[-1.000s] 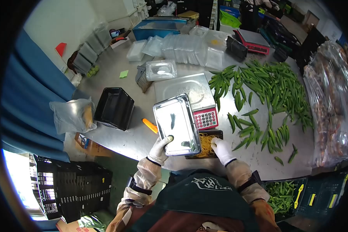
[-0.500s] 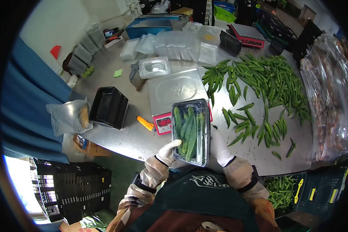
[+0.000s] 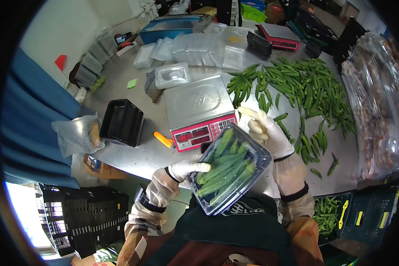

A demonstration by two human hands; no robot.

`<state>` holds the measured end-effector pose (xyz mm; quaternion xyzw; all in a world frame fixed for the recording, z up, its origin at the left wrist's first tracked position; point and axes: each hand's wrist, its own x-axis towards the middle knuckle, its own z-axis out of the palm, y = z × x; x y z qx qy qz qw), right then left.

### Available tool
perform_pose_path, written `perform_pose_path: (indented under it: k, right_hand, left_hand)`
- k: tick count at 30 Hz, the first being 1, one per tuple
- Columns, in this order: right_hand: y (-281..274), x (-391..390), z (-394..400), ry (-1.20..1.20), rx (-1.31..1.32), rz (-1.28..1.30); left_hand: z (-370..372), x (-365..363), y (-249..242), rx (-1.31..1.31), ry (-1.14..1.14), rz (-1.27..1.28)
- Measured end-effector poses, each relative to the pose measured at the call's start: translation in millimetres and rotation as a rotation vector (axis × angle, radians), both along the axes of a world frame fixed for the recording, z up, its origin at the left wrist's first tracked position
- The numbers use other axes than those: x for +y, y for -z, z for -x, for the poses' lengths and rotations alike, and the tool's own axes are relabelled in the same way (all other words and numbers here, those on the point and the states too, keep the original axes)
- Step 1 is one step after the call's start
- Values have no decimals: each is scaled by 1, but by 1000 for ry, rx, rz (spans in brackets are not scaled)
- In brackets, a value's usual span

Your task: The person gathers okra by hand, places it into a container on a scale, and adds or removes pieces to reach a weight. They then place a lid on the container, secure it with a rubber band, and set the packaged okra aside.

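Note:
A black tray with a clear lid (image 3: 229, 169), filled with green okra pods, is tilted in front of my body. My left hand (image 3: 188, 169), in a white glove, grips its left edge with the thumb on the lid. My right hand (image 3: 267, 131), also gloved, is raised above the tray's upper right corner, off the tray, its fingers partly spread and partly curled, with nothing seen in them. Just beyond the tray stands a scale (image 3: 199, 106) with a bare metal plate and a lit red display.
Loose okra (image 3: 310, 88) covers the table's right side. An empty black tray (image 3: 122, 123) and an orange cutter (image 3: 163, 139) lie left of the scale. Clear lids (image 3: 195, 48) line the back. A second scale (image 3: 279, 37) stands at the back right. Plastic-wrapped stacks (image 3: 377, 106) rise at the right edge.
The filled tray has turned clockwise and moved down, uncovering the scale's front panel. My right hand has left the tray's side and risen. The view has shifted slightly.

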<state>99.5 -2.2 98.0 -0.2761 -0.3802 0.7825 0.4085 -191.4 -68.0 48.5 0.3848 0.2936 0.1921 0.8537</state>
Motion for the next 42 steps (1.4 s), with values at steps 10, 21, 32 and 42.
perform_pose_path:
  k: [10, 21, 32, 42]
  right_hand:
    - [-82, -59, -45, -316, -525, -549]
    - [20, -76, -37, 376, -540, -248]
    - [96, -53, -27, 355, -68, 510]
    - [88, 148, -51, 580, 185, 140]
  left_hand:
    - [0, -20, -18, 44, -94, 97]
    - [-24, -7, -6, 131, -645, -63]
    - [-33, 47, 27, 338, -640, -535]
    - [283, 97, 56, 1478, -1411, -1053]
